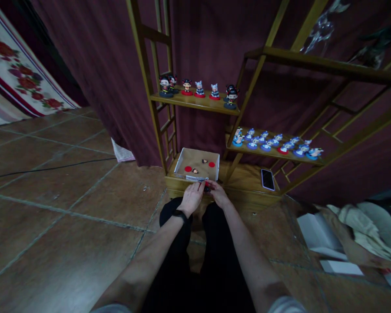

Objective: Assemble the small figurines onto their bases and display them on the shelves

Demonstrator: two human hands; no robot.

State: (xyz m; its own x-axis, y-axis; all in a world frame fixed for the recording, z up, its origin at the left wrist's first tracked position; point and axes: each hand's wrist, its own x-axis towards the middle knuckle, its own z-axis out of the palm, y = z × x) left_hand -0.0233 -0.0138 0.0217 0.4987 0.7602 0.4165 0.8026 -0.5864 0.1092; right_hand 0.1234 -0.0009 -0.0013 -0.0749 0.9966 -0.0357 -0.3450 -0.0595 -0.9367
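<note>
Just in front of the box, my left hand [193, 198] and my right hand [219, 194] meet around a small red and dark figurine piece [207, 187]. Fingers of both hands are closed on it and cover most of its shape. Beyond them is a shallow open box [199, 154] with white walls and a brown floor. Inside lie two red discs, one on the left [188, 169] and one on the right [211, 164]. Two small figure parts, a nearer one [195, 171] and a farther one [204, 161], lie between the discs.
Several figurines stand on the upper shelf [195, 101], and several blue and purple ones on the lower right shelf [276, 152]. A phone [267, 179] lies on the cabinet at right. Glass ornaments [322, 32] stand higher up. White boxes [322, 234] rest on the tiled floor.
</note>
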